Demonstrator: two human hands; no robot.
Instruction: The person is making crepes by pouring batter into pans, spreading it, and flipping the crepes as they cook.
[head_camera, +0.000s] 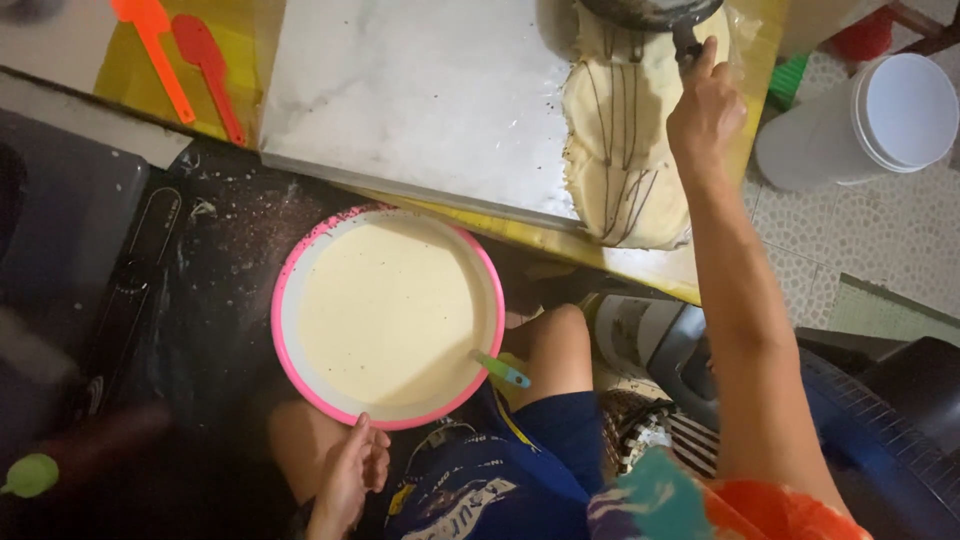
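Right hand clenched on dark pan handle, pan directly above stacked crepes; left hand loosely curled, empty, touching pink batter bowl rim.

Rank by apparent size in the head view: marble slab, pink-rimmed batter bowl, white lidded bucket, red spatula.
1. marble slab
2. pink-rimmed batter bowl, though it sits nearer the camera than the slab
3. white lidded bucket, on the floor farther away, so it may look undersized
4. red spatula
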